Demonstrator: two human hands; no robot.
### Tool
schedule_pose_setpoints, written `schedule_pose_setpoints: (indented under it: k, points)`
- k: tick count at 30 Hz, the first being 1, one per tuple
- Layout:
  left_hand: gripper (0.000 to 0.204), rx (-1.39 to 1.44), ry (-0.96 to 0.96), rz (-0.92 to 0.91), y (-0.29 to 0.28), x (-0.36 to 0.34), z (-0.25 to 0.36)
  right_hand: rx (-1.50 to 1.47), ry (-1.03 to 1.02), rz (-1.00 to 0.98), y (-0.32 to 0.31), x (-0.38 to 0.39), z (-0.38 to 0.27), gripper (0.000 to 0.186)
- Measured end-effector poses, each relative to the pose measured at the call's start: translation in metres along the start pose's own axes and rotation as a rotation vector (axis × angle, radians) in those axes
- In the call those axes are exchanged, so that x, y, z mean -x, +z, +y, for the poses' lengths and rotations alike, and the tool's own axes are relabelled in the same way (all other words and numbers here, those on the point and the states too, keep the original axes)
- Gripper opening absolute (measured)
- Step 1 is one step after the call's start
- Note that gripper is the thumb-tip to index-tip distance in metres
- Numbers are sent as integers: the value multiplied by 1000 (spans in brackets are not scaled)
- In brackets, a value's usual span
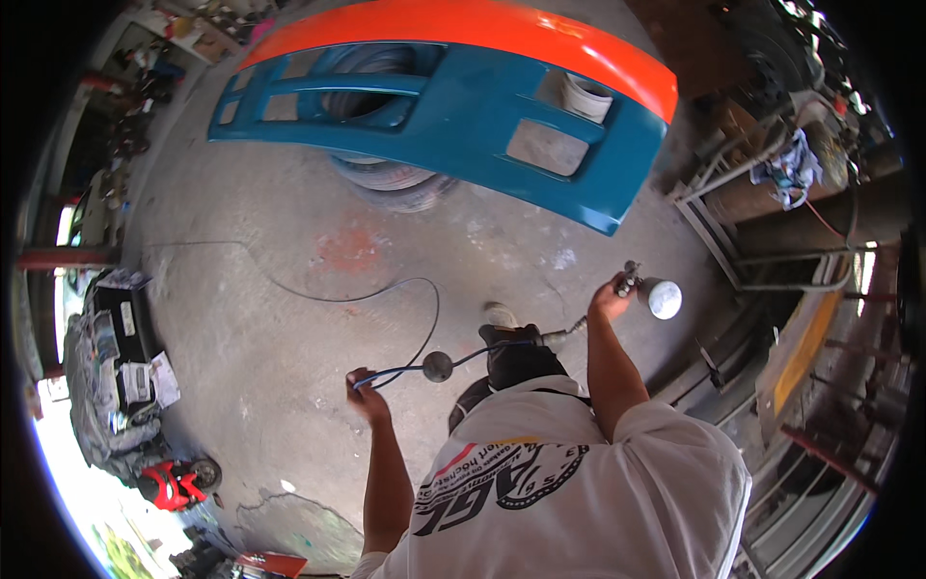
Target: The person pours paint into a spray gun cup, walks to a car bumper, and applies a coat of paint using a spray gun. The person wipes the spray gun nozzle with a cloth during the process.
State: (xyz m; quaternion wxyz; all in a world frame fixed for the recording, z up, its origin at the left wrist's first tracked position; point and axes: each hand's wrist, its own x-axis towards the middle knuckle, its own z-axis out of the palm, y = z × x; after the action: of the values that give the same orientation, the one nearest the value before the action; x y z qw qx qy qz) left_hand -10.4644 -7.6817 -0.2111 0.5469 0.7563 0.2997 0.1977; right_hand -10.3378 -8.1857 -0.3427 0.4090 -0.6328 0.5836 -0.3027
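My left hand (365,396) is closed on the blue-black hose (398,372), held low at my left. A dark round object (437,367) is on or against the hose, and a metal fitting (555,338) shows farther along it. My right hand (608,299) grips a metal spray gun (629,280) with a round silver cup (664,299) on its side. Ahead, a large panel with several openings, teal (463,145) with an orange band along its far side, rests over stacked tyres (391,188), apart from both hands.
A metal frame (719,246) with cloth and bundled items (801,169) stands at the right. Cluttered shelving lines the left wall. A dark covered object (106,357) and red wheeled thing (172,487) sit at lower left. The hose trails across the concrete floor (260,367).
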Motion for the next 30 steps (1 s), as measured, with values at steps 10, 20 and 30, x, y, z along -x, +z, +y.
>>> schedule_pose_setpoints:
  k: [10,20,30]
  points:
    - [43,-152,-160,-114,-77,-131,-45,-273,-18,-90,81,126,1,48]
    - [40,-196,-36,-341,-201,-376,-63,-202,-270,3,194,379,-100,49]
    - [32,-128,17,-299,-318,-581,-83,-291,-242,-145,352,595,-171,54]
